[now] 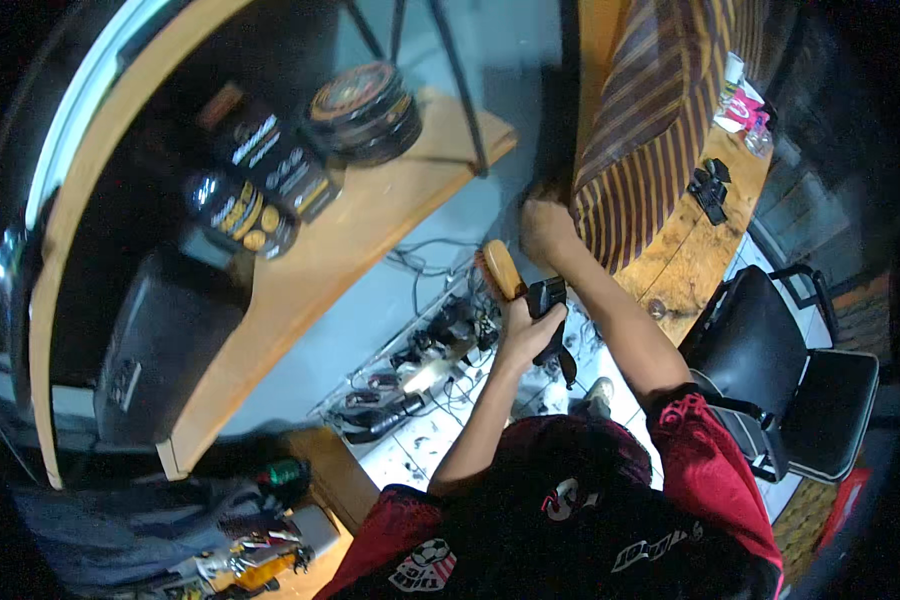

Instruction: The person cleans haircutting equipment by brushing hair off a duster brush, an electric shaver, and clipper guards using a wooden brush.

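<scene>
My left hand [526, 336] holds a black hair clipper [546, 304] together with a brush [502, 268] that has a pale wooden back and brown bristles. A dark cord or strap [567, 367] hangs below the clipper. Further out, my right hand [549, 231] is curled at the edge of a brown and yellow striped cloth [634, 176]. Its fingers are turned away, so whether they grip the cloth is hidden. The cloth hangs beside a wooden bench [664, 274].
A wooden shelf [330, 277] on my left carries dark bottles [244, 214], a round tin [364, 112] and a black case [169, 345], before a mirror. Tangled cables [420, 262] and appliances lie along the wall. A black armchair [757, 337] stands right; a black object [709, 191] rests on the bench.
</scene>
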Tool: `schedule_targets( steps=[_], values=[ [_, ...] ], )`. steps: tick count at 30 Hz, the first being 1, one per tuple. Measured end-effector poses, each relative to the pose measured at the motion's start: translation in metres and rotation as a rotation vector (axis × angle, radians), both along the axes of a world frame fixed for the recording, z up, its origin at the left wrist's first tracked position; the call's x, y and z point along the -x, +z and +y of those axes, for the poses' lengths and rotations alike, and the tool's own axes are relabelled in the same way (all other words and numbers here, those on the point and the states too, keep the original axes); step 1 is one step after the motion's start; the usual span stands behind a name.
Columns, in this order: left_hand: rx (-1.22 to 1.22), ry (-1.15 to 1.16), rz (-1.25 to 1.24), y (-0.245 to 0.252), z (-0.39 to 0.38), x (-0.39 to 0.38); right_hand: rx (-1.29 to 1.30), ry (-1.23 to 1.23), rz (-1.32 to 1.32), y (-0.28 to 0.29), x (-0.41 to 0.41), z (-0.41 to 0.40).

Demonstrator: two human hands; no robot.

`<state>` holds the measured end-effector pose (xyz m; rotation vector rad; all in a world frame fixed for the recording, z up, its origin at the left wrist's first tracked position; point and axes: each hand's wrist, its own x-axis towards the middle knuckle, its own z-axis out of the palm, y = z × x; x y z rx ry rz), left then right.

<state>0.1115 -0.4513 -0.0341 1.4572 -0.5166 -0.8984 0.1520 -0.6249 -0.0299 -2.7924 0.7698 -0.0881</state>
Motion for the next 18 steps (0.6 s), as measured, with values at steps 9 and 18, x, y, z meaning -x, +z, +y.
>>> schedule_targets(
  steps=[9, 18],
  values=[
    [-0.103, -0.009, -0.07, 0.001, -0.017, -0.002, -0.085, -0.064, 0.182, 0.008, -0.005, -0.001],
    [-0.056, -0.033, -0.067, 0.002, -0.011, -0.003, -0.085, -0.165, 0.21, 0.014, -0.007, 0.008]
  ],
)
